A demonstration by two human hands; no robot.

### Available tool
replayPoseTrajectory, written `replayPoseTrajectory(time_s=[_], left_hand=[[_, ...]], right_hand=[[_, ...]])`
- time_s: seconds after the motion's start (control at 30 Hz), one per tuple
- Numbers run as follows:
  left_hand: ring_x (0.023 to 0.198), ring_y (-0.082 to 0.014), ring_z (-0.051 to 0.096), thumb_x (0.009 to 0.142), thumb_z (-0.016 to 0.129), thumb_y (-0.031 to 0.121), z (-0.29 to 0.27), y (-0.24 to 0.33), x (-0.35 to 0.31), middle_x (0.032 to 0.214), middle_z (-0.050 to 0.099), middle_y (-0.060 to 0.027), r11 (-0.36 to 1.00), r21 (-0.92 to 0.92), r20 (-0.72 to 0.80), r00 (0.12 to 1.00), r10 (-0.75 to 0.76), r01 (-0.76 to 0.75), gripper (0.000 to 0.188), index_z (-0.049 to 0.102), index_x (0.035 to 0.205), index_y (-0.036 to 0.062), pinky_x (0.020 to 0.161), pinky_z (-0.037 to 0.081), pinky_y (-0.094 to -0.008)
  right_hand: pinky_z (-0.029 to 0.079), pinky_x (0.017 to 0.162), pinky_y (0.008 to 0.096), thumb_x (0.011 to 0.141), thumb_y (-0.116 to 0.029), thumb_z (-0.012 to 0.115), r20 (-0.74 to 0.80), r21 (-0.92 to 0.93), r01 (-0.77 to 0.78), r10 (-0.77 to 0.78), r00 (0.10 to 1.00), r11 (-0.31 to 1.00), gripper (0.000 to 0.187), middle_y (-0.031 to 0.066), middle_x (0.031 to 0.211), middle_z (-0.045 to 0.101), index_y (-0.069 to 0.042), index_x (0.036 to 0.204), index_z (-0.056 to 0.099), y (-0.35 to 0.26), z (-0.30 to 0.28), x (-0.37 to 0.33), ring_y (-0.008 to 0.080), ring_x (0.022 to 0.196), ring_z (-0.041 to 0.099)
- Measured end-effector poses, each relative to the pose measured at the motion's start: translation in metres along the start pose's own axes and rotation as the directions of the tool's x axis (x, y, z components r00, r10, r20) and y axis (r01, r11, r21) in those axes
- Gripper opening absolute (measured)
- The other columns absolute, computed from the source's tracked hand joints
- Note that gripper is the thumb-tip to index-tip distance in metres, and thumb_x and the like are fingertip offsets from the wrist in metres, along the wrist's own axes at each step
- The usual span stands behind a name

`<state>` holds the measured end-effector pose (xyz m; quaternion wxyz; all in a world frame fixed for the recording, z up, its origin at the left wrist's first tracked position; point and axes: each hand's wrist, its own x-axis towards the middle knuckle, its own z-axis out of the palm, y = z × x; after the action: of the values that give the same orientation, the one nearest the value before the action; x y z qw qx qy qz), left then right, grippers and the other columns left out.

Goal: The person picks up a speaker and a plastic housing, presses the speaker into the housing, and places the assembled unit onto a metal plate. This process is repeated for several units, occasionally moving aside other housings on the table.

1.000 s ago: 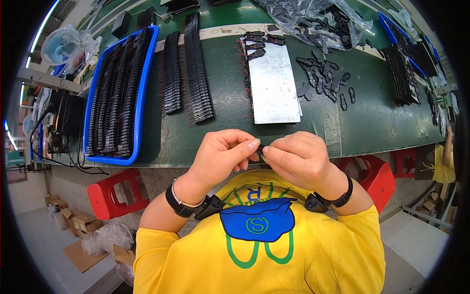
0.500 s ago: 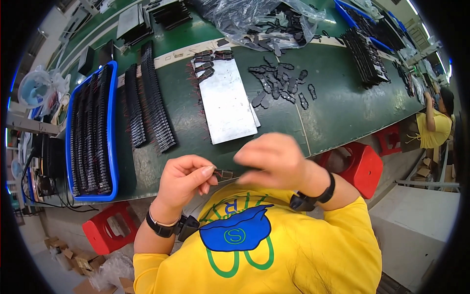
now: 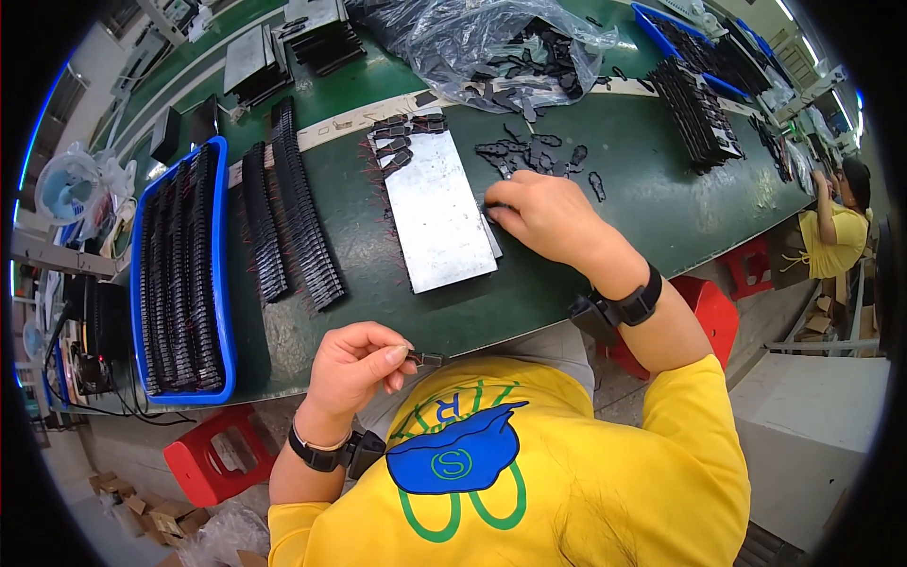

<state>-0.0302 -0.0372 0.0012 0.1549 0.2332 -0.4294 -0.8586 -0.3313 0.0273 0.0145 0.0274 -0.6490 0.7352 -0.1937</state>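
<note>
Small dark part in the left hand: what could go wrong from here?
The left hand pinches the small dark part near the front edge of the table, so it might drop. The right hand is close beside the metal plate and could nudge it. Several loose black pieces overlap, so two might come up together.

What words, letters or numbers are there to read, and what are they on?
Yellow shirt: a green ringed letter on a blue shape, a blue letter above; I won't copy them out.
Pale strip across the table: marks too small to read.
Small dark part in the left hand: too small to see any writing.
</note>
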Motion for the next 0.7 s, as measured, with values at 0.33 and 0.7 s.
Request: replayPoseTrajectory(time_s=[0.33,0.7], left_hand=[[0.06,-0.01,0.062,0.088,0.062,0.002,-0.005,0.002,-0.001,0.078,0.069,-0.0118,1.0,0.016,0.028,0.999,-0.026,0.026,0.008,0.065,0.093,-0.0029,0.053,0.05,-0.0205],[0.06,-0.0103,0.062,0.088,0.062,0.002,-0.001,0.001,-0.001,0.079,0.069,-0.0129,0.999,0.033,0.019,1.0,-0.006,0.005,0.008,0.065,0.093,-0.0031,0.053,0.051,-0.0207]], right_hand=[[0.049,0.064,0.0351,0.075,-0.003,0.068,-0.018,0.239,0.122,-0.121,0.992,0.963,0.019,0.0087,0.084,0.058,-0.005,0.094,0.065,0.034,-0.044,-0.035,0.025,0.07,0.059],[0.048,0.062,0.0331,0.073,-0.005,0.072,-0.026,0.083,0.045,-0.043,0.999,0.995,0.027,0.0085,0.079,0.056,-0.005,0.098,0.064,0.046,-0.033,-0.043,0.0235,0.068,0.058]])
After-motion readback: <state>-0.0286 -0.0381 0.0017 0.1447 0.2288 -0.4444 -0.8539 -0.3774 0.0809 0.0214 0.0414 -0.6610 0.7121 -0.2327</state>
